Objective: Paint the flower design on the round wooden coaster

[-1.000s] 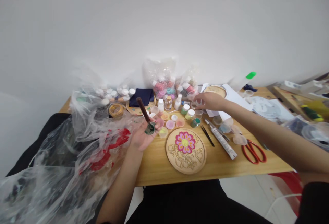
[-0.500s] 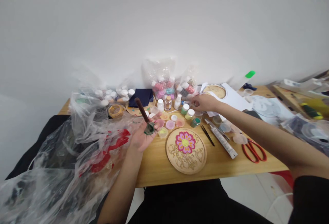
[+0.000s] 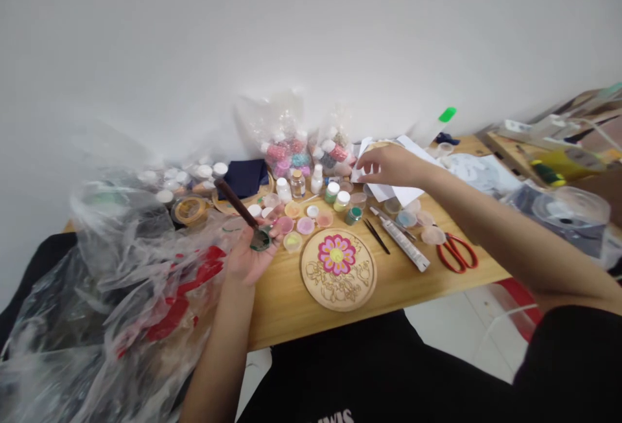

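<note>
My left hand (image 3: 250,254) is palm up at the left of the table, its fingers round a small cup (image 3: 260,240) of dark green stuff. A dark brown stick (image 3: 238,203) leans out of this cup; its lower end is inside. My right hand (image 3: 389,165) hovers over white paper (image 3: 413,193) at the back right, fingers apart and bent downward, with nothing visible in them. Between my arms lies a round wooden board (image 3: 339,290) with a pink flower and raised gold outlines. Small open cups (image 3: 306,225) of coloured paste stand behind it, near my left hand.
Black tweezers (image 3: 377,236), a white tube (image 3: 405,245) and red-handled scissors (image 3: 457,253) lie right of the board. White-capped jars (image 3: 342,201) and bags of coloured jars (image 3: 286,151) stand behind. Crumpled clear plastic (image 3: 121,267) covers the left side.
My right hand has lifted from among the small jars and moved back over the paper, its fingers spreading. My left hand still holds the cup with the stick. The camera has turned slightly.
</note>
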`<state>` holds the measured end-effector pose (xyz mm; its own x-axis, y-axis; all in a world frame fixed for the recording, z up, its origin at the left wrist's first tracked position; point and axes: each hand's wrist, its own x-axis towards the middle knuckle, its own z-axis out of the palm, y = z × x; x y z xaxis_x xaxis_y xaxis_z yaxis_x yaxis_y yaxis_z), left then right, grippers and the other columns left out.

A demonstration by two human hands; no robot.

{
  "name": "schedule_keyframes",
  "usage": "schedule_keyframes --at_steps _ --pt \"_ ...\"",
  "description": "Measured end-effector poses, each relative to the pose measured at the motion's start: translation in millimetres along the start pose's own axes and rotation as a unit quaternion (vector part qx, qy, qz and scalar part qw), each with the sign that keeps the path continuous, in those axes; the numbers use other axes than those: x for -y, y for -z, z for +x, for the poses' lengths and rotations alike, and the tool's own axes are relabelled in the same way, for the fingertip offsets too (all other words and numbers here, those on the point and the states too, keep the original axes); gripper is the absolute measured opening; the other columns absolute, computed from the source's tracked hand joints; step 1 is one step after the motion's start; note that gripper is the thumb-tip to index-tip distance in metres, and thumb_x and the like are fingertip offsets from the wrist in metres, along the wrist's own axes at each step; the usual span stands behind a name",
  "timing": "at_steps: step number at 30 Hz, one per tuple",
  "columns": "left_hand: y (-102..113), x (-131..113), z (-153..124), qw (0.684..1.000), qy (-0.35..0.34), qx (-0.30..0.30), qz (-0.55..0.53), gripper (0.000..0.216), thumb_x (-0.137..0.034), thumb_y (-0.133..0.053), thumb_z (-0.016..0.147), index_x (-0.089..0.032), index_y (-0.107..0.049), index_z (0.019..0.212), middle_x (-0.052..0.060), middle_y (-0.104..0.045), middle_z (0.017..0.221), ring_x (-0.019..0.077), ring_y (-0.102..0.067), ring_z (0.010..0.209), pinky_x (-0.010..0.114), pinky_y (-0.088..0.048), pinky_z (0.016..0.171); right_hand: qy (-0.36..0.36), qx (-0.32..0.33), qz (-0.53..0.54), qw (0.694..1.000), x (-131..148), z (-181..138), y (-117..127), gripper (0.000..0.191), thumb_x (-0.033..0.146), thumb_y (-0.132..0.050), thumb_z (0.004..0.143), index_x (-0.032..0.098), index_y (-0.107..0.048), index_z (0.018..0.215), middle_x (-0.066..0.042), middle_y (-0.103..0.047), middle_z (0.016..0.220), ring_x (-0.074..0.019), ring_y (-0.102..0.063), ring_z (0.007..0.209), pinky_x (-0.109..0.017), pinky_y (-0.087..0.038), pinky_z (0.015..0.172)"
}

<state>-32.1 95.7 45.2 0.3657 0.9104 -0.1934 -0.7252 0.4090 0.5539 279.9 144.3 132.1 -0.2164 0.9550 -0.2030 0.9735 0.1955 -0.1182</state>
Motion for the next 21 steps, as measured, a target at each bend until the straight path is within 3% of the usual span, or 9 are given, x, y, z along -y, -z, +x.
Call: schedule_keyframes --at_steps 4,9,13,17,21 --pt "-1 -1 0 1.0 -0.001 -0.013 0.007 0.016 -0.031 -0.084 0.07 -0.019 -0.073 0.069 0.007 -0.068 0.117 0.0061 -0.054 0.065 0.021 -0.055 0.062 -0.04 -0.036 -0.002 0.999 -5 -41 19 0.024 0.036 -0.059 0.082 0.021 -0.07 0.096 -0.003 -0.072 0.089 -0.0161 -0.064 0.073 -0.028 -0.043 0.069" --pt "1 -1 1 1.0 -0.01 -0.014 0.007 0.018 -0.032 -0.086 0.066 -0.02 -0.073 0.07 0.006 -0.068 0.118 0.0055 -0.055 0.064 0.02 -0.055 0.061 -0.1 0.012 -0.008 0.995 -15 -81 10 0.025 0.038 -0.059 0.082 0.022 -0.07 0.096 -0.005 -0.072 0.086 -0.0178 -0.063 0.072 -0.03 -0.044 0.068" --pt "3 1 3 1.0 -0.011 -0.017 0.011 0.021 -0.032 -0.089 0.061 -0.021 -0.074 0.07 0.006 -0.071 0.108 0.0063 -0.056 0.064 0.02 -0.056 0.061 -0.143 0.063 -0.005 0.988 -37 -96 -2 0.026 0.04 -0.057 0.081 0.024 -0.07 0.098 -0.004 -0.071 0.083 -0.0197 -0.063 0.071 -0.032 -0.044 0.065" --pt "3 1 4 1.0 -0.009 -0.025 0.016 0.026 -0.033 -0.092 0.055 -0.022 -0.074 0.07 0.006 -0.073 0.104 0.0061 -0.056 0.064 0.019 -0.056 0.062 -0.141 0.018 -0.014 0.99 -56 -102 1 0.026 0.041 -0.057 0.082 0.025 -0.069 0.099 -0.005 -0.071 0.081 -0.0211 -0.063 0.07 -0.035 -0.045 0.065" --pt "1 1 4 1.0 -0.009 -0.024 0.016 0.026 -0.032 -0.093 0.054 -0.021 -0.075 0.069 0.006 -0.073 0.105 0.0058 -0.057 0.063 0.018 -0.056 0.062 -0.128 0.003 -0.038 0.991 -53 -102 15 0.023 0.039 -0.059 0.082 0.025 -0.069 0.099 -0.004 -0.072 0.082 -0.0198 -0.062 0.067 -0.034 -0.043 0.063"
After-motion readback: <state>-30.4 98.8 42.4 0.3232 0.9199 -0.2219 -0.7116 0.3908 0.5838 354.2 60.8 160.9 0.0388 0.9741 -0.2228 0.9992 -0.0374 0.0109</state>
